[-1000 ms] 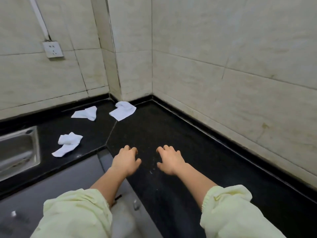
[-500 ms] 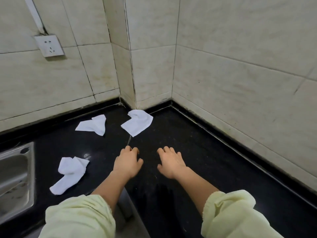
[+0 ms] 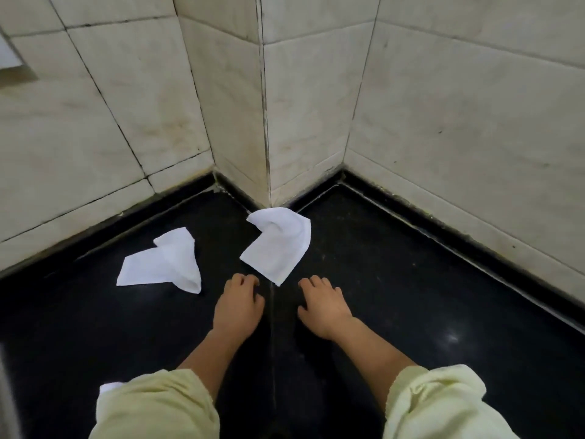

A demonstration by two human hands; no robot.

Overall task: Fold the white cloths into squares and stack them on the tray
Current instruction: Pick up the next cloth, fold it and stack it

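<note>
Two crumpled white cloths lie on the black counter. One cloth sits by the tiled corner pillar, its near tip between my two hands. The other cloth lies further left. A corner of a third cloth peeks out beside my left sleeve. My left hand rests palm down, fingers apart, just short of the nearer cloth. My right hand rests the same way to its right. Neither hand holds anything. No tray is in view.
Tiled walls close the counter at the back and right, with a pillar corner jutting out in the middle. A seam runs down the counter between my hands. A wall socket's edge shows at far left.
The view has moved forward and right toward the corner. The sink has left the frame, and the cloths now lie closer to my hands. Both hands stay palm down and hold nothing.
</note>
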